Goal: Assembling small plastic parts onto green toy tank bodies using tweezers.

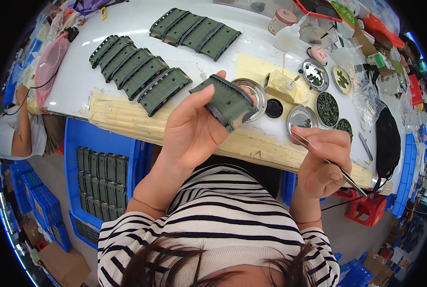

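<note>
The left hand [194,125] grips a green panel [227,101] by its edges, thumb on the near side, holding it tilted above the bench's [213,62] near edge. The right hand [325,160] pinches tweezers [345,178] between thumb and fingers; their tips point toward a steel dish [290,120] with a few green bits in it — whether they grip anything is too small to tell.

Behind the panel, partly hidden by it, stands another steel dish [262,91], and just right of that lies a black cap [274,108]. Farther back is a yellow block [276,86]. On the right, a round tub [327,109] is full of dark green pieces, with a smaller tub [344,126] nearer.

To the left, overlapping panels [139,71] lie in a row; a second group [194,32] lies farther back. Below the bench, on the left — a blue crate [98,131] with more panels [101,178] in rows.
</note>
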`<state>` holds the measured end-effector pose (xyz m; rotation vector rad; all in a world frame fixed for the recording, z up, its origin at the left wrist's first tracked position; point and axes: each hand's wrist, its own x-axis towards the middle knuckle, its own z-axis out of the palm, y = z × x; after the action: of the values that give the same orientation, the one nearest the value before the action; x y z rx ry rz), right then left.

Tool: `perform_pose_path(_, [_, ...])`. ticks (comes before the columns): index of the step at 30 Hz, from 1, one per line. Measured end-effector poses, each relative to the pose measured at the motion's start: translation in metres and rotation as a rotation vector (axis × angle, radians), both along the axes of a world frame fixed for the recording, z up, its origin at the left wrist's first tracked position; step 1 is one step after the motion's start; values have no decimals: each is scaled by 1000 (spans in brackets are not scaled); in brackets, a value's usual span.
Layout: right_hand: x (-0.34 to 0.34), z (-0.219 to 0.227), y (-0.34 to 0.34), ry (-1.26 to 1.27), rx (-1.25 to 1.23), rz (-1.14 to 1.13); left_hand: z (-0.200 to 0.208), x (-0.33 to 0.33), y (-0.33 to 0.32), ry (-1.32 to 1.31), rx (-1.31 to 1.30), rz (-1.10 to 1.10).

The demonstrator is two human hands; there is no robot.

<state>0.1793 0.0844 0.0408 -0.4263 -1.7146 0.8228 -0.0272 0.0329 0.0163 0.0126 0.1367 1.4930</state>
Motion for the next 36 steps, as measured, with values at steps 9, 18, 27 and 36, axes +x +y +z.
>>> perform_pose_path(9, [-3, 1, -2, -43, 0, 27, 2, 0, 10, -515, -45, -82])
perform_pose_path(18, [-5, 0, -2, -96, 58, 69, 9, 3, 16, -523, -65, -43])
perform_pose_path(27, [-18, 11, 0, -57, 80, 33, -3, 13, 13, -119, 125, 106])
perform_pose_path(36, [-22, 10, 6, -162, 111, 26, -2, 17, 9, 291, 170, 181])
